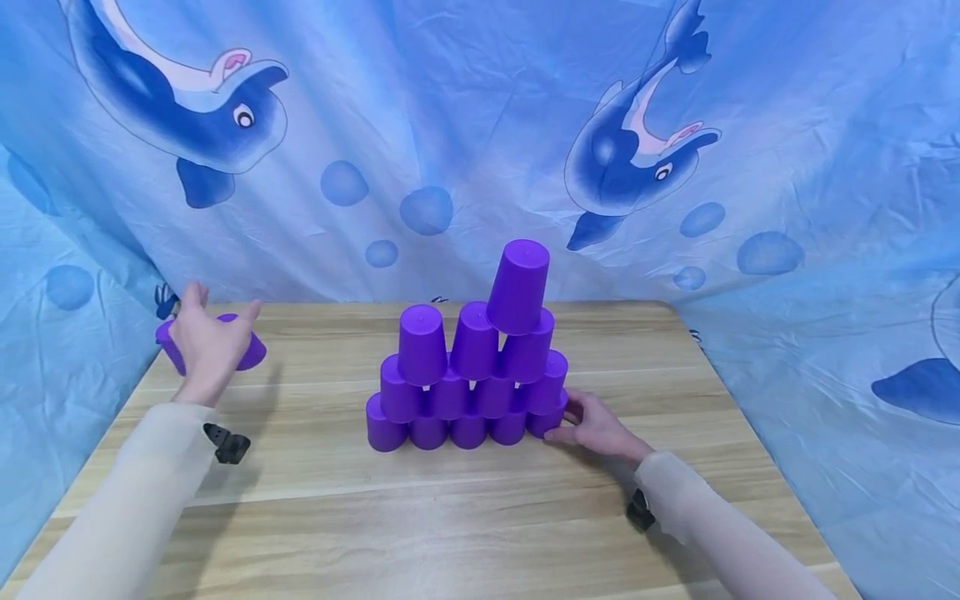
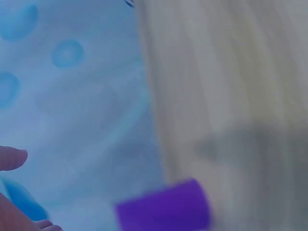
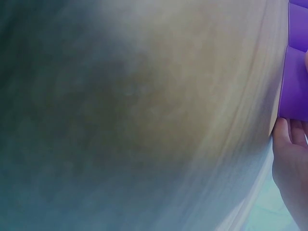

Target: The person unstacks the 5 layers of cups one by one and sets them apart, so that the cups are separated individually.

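Note:
My left hand [image 1: 206,342], thumb and fingers spread wide, is above a purple cup [image 1: 251,354] lying on its side near the table's left edge. In the left wrist view that cup [image 2: 166,208] overlaps the edge, apart from the visible fingers. A pyramid of upside-down purple cups stands mid-table. My right hand [image 1: 596,429] grips the right end cup [image 1: 546,422] of its bottom row, thumb in front and fingers at the side. In the right wrist view, fingertips meet this cup [image 3: 294,89]. A single top cup [image 1: 519,287] bridges the middle and right cups of the row beneath.
The wooden table [image 1: 450,533] carries the pyramid. A blue curtain [image 1: 487,125] with dolphins and bubbles hangs behind it and along both sides. Dark straps with small boxes sit on both wrists.

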{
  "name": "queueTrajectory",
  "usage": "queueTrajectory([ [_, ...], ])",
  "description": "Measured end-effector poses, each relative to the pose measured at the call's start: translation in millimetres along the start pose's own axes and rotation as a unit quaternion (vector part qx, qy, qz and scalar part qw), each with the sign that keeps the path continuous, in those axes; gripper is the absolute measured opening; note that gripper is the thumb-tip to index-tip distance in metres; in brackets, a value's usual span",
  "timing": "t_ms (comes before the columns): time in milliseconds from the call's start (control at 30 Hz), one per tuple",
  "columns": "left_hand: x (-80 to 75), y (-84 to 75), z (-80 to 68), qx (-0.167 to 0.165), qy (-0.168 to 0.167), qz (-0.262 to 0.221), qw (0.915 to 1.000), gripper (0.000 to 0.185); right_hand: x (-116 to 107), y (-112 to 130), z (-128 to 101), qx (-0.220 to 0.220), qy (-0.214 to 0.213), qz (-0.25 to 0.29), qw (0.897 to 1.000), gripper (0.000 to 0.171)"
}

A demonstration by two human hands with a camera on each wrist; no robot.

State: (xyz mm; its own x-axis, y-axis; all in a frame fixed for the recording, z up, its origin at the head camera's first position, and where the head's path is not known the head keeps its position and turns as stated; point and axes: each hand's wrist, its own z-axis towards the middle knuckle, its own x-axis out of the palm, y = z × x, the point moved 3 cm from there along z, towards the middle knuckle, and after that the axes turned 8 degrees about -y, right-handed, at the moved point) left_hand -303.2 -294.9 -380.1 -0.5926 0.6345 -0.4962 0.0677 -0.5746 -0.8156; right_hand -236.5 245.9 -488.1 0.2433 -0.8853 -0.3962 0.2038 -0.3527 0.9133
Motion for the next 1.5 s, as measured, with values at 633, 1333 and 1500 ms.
queueTrajectory([
  [633,16.6,-166.9,-80.8,0.22,0.125,-0.145,0.9566,0.072,0.6,2.9,-1.8,0.012,0.0,0.016,1.0,0.059],
  [1333,33.0,-239.9,-135.8,0.299,0.186,-0.219,0.91,0.08,0.3,-2.4,1.1,0.01,0.001,-0.008,1.0,0.063],
  [1500,46.2,-250.0,-148.6,0.303,0.204,-0.205,0.9079,0.085,0.0,-1.5,0.4,0.017,0.003,-0.01,1.0,0.064],
])
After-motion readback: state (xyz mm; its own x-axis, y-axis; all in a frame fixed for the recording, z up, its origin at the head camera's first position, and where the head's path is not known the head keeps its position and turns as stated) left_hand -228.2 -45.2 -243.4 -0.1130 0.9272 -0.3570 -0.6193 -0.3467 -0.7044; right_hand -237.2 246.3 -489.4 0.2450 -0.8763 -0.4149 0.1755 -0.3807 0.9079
